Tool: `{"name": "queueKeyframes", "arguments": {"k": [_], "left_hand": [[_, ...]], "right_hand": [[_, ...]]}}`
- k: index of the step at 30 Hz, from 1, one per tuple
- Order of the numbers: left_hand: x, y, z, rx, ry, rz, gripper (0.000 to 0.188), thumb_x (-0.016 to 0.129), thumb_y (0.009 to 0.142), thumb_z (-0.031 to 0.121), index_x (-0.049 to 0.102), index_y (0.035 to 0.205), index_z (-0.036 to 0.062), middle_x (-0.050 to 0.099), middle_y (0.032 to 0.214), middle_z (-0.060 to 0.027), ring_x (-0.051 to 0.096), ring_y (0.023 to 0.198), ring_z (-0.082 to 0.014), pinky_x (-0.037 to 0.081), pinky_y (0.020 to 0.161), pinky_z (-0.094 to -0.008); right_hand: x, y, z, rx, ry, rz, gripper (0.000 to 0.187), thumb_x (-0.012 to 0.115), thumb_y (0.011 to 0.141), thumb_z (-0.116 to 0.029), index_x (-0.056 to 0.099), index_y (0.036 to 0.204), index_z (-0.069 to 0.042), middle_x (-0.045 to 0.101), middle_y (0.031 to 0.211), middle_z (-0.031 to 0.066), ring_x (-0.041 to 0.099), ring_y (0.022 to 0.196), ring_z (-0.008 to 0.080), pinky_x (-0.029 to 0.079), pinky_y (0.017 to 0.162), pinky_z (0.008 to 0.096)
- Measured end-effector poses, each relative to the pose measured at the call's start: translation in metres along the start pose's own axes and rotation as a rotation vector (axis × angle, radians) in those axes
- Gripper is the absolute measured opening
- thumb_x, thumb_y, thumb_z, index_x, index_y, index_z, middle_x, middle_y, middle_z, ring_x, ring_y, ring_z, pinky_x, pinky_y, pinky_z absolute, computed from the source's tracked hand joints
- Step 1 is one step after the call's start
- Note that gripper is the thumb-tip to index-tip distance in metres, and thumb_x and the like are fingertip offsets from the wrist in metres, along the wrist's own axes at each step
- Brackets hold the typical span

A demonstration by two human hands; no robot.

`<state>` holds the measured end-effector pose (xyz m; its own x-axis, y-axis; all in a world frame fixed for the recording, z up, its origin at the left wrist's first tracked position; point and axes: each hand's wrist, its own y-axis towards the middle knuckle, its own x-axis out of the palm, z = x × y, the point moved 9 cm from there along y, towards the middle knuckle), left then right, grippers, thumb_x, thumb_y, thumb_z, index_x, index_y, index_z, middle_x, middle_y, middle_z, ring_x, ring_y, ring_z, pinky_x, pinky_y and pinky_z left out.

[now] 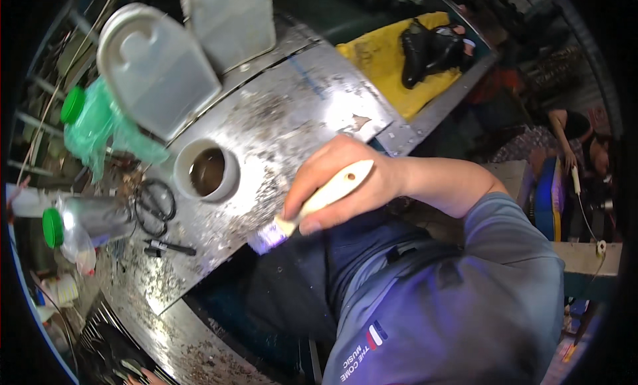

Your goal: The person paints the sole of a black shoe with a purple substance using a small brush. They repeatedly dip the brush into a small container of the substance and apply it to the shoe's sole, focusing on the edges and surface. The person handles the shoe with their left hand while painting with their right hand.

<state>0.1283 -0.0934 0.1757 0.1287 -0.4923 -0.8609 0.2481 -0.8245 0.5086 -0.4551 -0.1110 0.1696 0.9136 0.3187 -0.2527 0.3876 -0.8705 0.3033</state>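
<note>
My right hand [352,175] is closed around the pale wooden handle of a flat paint brush [339,187]. Its bristles [269,237] point down and left, over the table's near edge and my dark-trousered lap. A white cup [231,179] with dark brown liquid stands on the stained metal table [279,106], left of the brush and apart from it. Black-handled scissors [156,202] and a black marker pen [170,247] lie beyond the cup. My left hand is out of view.
Translucent plastic containers [156,66] stand at the back. Green-capped bottles [53,227] and a green plastic bag [93,135] line the left. Black boots [425,52] rest on yellow cloth [379,62]. Another person [571,129] is at far right; fingers, apparently another person's, show at bottom left.
</note>
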Motion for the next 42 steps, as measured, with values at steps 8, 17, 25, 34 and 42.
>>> {"name": "queueKeyframes", "arguments": {"k": [8,17,25,34,42], "left_hand": [[-0.048,-0.112,0.059,0.214,0.043,-0.040,0.047,0.072,0.093,0.031,0.067,0.121,-0.0062,0.062,0.129,-0.0299,0.060,0.117,-0.0448,0.047,0.106,-0.0490],[-0.068,-0.169,0.137,0.097,0.033,-0.351,0.047,0.070,0.093,0.023,0.063,0.127,-0.0091,0.058,0.135,-0.0324,0.054,0.129,-0.0456,0.040,0.114,-0.0482],[-0.077,-0.188,0.169,0.254,0.089,-0.245,0.048,0.071,0.092,0.033,0.068,0.129,0.0024,0.064,0.135,-0.0219,0.058,0.125,-0.0405,0.043,0.108,-0.0496],[-0.077,-0.190,0.212,0.316,-0.208,-0.203,0.049,0.075,0.091,0.034,0.068,0.125,0.0001,0.060,0.138,-0.0248,0.057,0.126,-0.0426,0.041,0.110,-0.0508],[-0.067,-0.188,0.298,0.442,-0.744,-0.447,0.062,0.078,0.090,0.037,0.061,0.134,-0.0022,0.057,0.143,-0.0199,0.056,0.130,-0.0370,0.046,0.108,-0.0458]], "right_hand": [[-0.247,-0.128,0.047,0.281,-0.489,0.640,0.029,0.066,0.102,-0.026,0.071,0.126,-0.009,0.074,0.084,0.0049,0.067,0.068,0.0096,0.054,0.062,0.0265],[-0.332,-0.223,0.211,0.410,-1.629,-0.420,0.023,0.058,0.092,-0.016,0.065,0.114,-0.018,0.069,0.089,0.0040,0.070,0.091,0.0252,0.051,0.079,0.0396],[-0.345,-0.229,0.233,0.333,-1.638,-0.439,0.018,0.058,0.092,-0.014,0.064,0.108,-0.018,0.068,0.089,0.0047,0.068,0.093,0.0261,0.050,0.084,0.0396],[-0.415,-0.229,0.096,0.239,-0.957,0.868,0.053,0.084,0.083,-0.019,0.055,0.127,-0.016,0.069,0.107,0.0133,0.068,0.101,0.0305,0.054,0.085,0.0409],[-0.248,-0.134,-0.058,-0.341,-0.069,0.579,0.062,0.079,0.086,0.000,0.046,0.138,-0.009,0.063,0.132,0.0127,0.064,0.119,0.0204,0.053,0.102,0.0342]]}}
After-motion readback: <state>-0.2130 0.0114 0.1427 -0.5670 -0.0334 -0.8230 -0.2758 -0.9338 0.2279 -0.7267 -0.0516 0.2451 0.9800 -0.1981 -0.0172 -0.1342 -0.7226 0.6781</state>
